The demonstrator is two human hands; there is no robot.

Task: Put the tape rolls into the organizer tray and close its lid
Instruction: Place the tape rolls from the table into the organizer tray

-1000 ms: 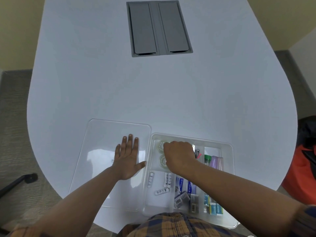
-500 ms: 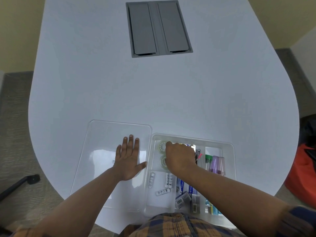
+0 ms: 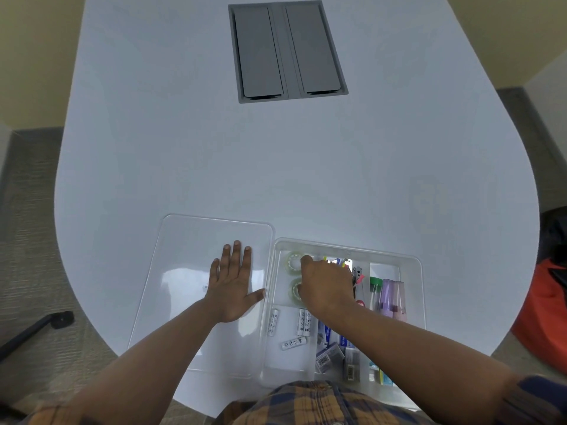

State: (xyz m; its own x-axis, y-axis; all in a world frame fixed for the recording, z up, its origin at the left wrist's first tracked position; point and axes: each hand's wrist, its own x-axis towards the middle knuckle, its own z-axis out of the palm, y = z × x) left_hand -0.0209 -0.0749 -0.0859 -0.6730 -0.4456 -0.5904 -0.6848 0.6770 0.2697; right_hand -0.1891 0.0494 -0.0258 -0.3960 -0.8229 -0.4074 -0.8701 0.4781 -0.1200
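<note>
The clear organizer tray lies open at the table's near edge. Two clear tape rolls, one farther and one nearer, lie in its far-left compartment. My right hand is inside the tray just right of the rolls, knuckles up and fingers curled down. What its fingertips touch is hidden. The tray's clear lid lies flat on the table to the left of the tray. My left hand rests palm-down on the lid with its fingers spread.
The tray also holds several white batteries, pastel highlighters, small boxes and pens. A grey cable hatch sits far across the white table. An orange bag is on the floor at right.
My right hand has edged slightly to the right inside the tray, uncovering a bit more of the two tape rolls. My left hand has stayed flat on the lid.
</note>
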